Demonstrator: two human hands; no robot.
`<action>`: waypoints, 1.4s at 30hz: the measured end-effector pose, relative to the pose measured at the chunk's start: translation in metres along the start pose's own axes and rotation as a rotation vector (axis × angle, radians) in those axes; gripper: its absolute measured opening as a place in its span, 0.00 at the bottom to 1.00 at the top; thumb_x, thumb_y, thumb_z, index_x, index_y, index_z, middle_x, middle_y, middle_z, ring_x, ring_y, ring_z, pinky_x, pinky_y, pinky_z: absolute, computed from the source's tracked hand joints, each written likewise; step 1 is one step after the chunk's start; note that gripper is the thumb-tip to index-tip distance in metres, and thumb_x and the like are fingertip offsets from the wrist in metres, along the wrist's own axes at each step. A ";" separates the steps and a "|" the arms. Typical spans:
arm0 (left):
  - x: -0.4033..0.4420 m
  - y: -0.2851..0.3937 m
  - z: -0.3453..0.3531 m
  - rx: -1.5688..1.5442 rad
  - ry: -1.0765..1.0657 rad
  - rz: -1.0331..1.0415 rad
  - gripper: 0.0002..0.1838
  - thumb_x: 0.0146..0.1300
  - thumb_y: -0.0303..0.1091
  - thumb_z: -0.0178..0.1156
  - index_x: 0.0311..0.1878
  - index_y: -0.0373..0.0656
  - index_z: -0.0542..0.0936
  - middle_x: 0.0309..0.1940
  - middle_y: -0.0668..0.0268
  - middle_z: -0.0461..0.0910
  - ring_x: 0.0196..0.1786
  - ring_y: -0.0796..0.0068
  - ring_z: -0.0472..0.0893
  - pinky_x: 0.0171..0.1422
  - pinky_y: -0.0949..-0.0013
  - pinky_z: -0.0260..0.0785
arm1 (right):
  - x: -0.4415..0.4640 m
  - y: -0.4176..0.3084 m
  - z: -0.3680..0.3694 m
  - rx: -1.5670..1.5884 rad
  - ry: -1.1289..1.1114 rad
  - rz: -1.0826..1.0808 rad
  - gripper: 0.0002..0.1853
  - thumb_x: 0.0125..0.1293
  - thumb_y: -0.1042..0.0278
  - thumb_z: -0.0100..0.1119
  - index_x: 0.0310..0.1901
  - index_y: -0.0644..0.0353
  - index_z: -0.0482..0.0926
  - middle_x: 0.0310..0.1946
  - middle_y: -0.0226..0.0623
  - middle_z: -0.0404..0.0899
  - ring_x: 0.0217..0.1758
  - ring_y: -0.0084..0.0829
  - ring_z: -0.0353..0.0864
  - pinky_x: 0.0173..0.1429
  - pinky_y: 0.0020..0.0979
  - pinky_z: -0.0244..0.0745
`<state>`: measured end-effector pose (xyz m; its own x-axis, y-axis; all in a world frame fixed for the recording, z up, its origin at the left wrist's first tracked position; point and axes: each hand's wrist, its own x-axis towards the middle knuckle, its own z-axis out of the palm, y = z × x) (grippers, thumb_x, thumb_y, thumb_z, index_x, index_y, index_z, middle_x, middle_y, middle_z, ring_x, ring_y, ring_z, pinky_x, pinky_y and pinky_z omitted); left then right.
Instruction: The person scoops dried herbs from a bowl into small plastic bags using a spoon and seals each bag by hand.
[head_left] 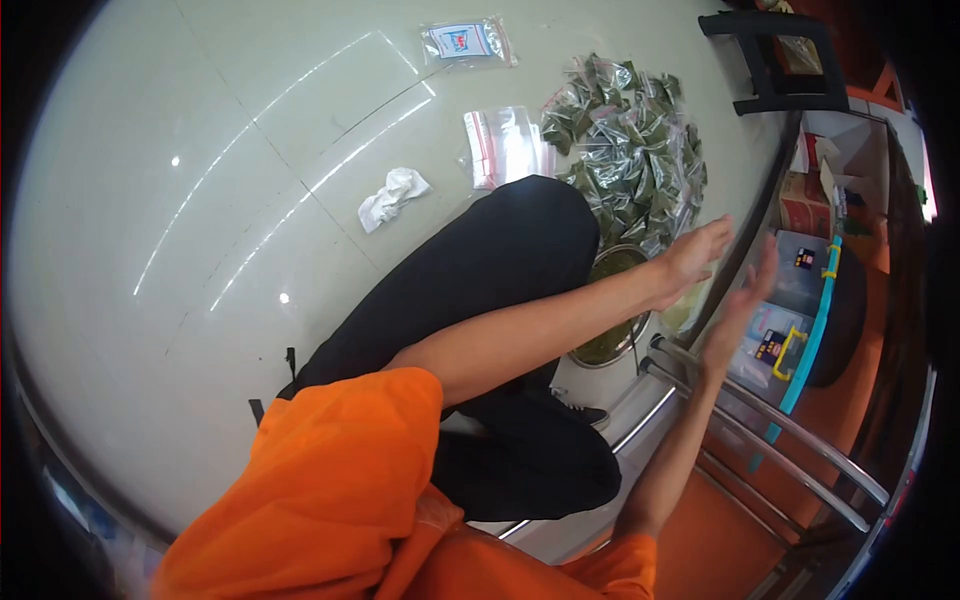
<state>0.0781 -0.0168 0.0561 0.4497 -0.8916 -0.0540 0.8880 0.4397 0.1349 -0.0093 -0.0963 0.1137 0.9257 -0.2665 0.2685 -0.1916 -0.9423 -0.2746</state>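
Note:
My left hand [690, 265] is held out in the air with its fingers loosely extended and nothing visible in them. Beside it, my right hand [738, 310] is raised, fingers stretched out and a little blurred. Below the left forearm sits a round metal bowl [598, 364] with something green inside, partly hidden by the arm. A pale yellowish plastic bag [684, 308] shows under the left hand. Near the bowl lies a pile of small clear plastic bags [635, 150] holding dark green, leaf-like pieces.
Clear zip bags [510, 148] lie by my left knee, with a labelled packet [466, 41] beyond. A crumpled white tissue [394, 198] is on the tiled floor. Metal rails [770, 412] run beside my right arm. A black stool [775, 62] and plastic boxes [790, 270] stand at the right.

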 end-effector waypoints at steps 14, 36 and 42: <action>-0.013 0.012 0.019 0.858 0.021 0.995 0.10 0.57 0.34 0.72 0.36 0.38 0.85 0.47 0.57 0.86 0.48 0.59 0.86 0.52 0.61 0.75 | 0.081 -0.036 0.140 0.417 -0.221 -0.040 0.19 0.59 0.67 0.75 0.49 0.64 0.80 0.37 0.35 0.83 0.36 0.23 0.80 0.37 0.29 0.76; -0.017 0.046 0.026 0.604 0.284 0.999 0.14 0.66 0.34 0.65 0.28 0.34 0.78 0.27 0.58 0.75 0.28 0.64 0.77 0.35 0.64 0.69 | 0.114 -0.074 0.251 0.663 -0.651 0.117 0.10 0.65 0.68 0.68 0.41 0.67 0.85 0.30 0.32 0.85 0.34 0.24 0.82 0.42 0.27 0.77; -0.014 0.050 0.019 0.904 0.691 1.119 0.11 0.67 0.32 0.61 0.48 0.38 0.76 0.46 0.53 0.70 0.51 0.54 0.73 0.54 0.58 0.68 | 0.092 -0.035 0.159 1.384 -0.258 0.434 0.10 0.70 0.70 0.64 0.47 0.66 0.82 0.40 0.35 0.84 0.41 0.25 0.83 0.46 0.24 0.77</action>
<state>0.1149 0.0155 0.0822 0.9848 0.1506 0.0867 -0.1385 0.3788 0.9150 0.1346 -0.0557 0.0012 0.9383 -0.2882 -0.1912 -0.1430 0.1799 -0.9732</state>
